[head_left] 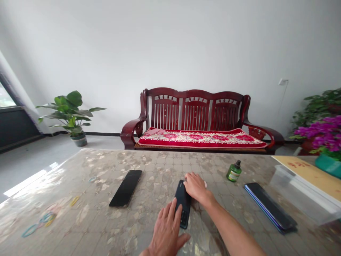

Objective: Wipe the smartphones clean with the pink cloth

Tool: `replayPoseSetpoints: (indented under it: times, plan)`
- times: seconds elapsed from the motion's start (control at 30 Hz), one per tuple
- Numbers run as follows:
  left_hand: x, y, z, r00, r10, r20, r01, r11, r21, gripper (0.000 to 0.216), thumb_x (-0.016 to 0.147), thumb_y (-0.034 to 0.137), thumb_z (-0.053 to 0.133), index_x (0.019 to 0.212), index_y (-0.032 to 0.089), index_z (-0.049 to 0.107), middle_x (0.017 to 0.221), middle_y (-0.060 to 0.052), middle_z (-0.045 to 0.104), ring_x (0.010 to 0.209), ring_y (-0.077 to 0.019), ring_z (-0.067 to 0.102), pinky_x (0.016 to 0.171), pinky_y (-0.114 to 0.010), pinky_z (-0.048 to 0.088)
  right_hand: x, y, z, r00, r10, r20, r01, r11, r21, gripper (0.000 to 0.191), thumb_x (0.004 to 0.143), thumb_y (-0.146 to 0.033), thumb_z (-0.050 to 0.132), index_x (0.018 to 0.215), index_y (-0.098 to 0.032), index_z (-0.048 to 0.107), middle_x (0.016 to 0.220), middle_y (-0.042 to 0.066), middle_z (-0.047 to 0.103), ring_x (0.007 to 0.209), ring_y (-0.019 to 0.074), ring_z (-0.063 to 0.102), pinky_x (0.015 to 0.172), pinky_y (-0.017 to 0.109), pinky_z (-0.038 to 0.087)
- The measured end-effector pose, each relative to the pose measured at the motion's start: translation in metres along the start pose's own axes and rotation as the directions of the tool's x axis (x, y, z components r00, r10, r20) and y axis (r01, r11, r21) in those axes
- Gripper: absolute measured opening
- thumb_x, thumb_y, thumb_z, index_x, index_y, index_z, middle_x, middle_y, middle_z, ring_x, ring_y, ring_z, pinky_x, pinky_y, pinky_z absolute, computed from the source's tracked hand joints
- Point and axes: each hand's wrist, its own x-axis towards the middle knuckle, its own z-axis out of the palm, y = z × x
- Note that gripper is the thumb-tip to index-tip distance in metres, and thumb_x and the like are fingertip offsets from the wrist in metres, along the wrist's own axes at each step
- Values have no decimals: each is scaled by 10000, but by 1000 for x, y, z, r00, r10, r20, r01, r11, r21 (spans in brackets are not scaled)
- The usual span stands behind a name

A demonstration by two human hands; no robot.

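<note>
A dark phone (182, 196) lies back side up on the table in front of me, its camera block at the near end. My left hand (167, 225) rests its stretched fingertips on the phone's near left part, the thumb spread out to the right. My right hand (195, 186) is bent over the phone's far right edge with its fingers curled. A small bit of something whitish shows beside those fingers; most of it is hidden, so I cannot make out what it is.
Another black phone (126, 188) lies to the left, and stacked phones (270, 207) lie to the right. A green bottle (234, 171) stands behind them. Coloured bands (39, 222) lie at left. A clear plastic box (301, 195) and a flower pot (328, 165) stand at right. A wooden bench (195, 113) is beyond.
</note>
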Motion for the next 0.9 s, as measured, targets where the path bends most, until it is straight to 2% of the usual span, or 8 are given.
replayPoseSetpoints:
  times: [0.17, 0.3, 0.4, 0.47, 0.63, 0.77, 0.83, 0.9]
  plan:
    - [4, 6, 6, 1000, 18, 16, -19, 998, 54, 662, 777, 393, 773, 1351, 155, 546, 1429, -215, 496, 1234, -392, 545, 947, -501, 519, 0, -4, -1, 998, 54, 38, -55, 998, 14, 279, 912, -237, 496, 1145, -147, 620, 1118, 162, 689, 1041, 270, 643, 841, 344, 443]
    - [0, -1, 1, 991, 132, -10, -130, 987, 99, 594, 834, 345, 713, 1366, 153, 530, 1384, -213, 544, 1234, -399, 547, 916, -495, 548, 3, 0, -2, 996, 66, 61, -69, 996, 56, 280, 928, -266, 464, 1135, -164, 622, 1095, 149, 703, 1007, 263, 661, 793, 332, 443]
    - [2, -16, -11, 972, 210, -104, -207, 977, 45, 457, 940, 276, 559, 1378, 162, 498, 1325, -167, 608, 1177, -310, 613, 917, -387, 562, 9, 4, -5, 994, 37, 101, -48, 993, 111, 291, 949, -314, 420, 1002, -199, 683, 1051, 107, 721, 971, 234, 667, 759, 297, 431]
    - [4, -28, -19, 960, 212, -181, -221, 975, -33, 388, 995, 231, 434, 1374, 167, 483, 1252, -133, 662, 1085, -230, 673, 904, -291, 558, 14, 4, -7, 992, 13, 125, -32, 988, 151, 337, 956, -344, 403, 930, -208, 710, 1022, 86, 732, 954, 213, 665, 739, 268, 422]
    - [9, -51, -28, 970, 69, -232, -123, 966, -227, 381, 1002, 192, 334, 1346, 221, 493, 1088, -57, 736, 906, -159, 728, 807, -202, 559, 23, -7, -14, 984, 0, 178, -36, 979, 199, 434, 968, -343, 348, 893, -193, 749, 843, 72, 748, 831, 185, 682, 706, 233, 421]
    - [13, -61, -30, 972, -145, -184, 64, 920, -386, 352, 972, 214, 342, 1245, 249, 562, 1023, -23, 748, 884, -161, 726, 771, -217, 551, 27, -17, -25, 983, 13, 185, -46, 983, 177, 531, 972, -408, 300, 920, -154, 764, 895, 136, 751, 960, 245, 681, 791, 275, 442]
    - [18, -64, -33, 937, -307, -165, 201, 864, -461, 313, 977, 255, 333, 1157, 254, 590, 997, -17, 746, 886, -178, 722, 772, -252, 546, 29, -19, -31, 978, 23, 206, -57, 986, 159, 597, 969, -465, 276, 910, -131, 767, 899, 169, 747, 991, 281, 677, 813, 311, 455]
    - [24, -67, -36, 859, -486, -163, 334, 772, -541, 273, 970, 309, 349, 1051, 254, 603, 931, -18, 738, 856, -204, 718, 760, -291, 539, 30, -19, -35, 964, 26, 266, -67, 987, 149, 658, 966, -504, 251, 841, -121, 771, 786, 174, 741, 897, 289, 702, 779, 326, 476]
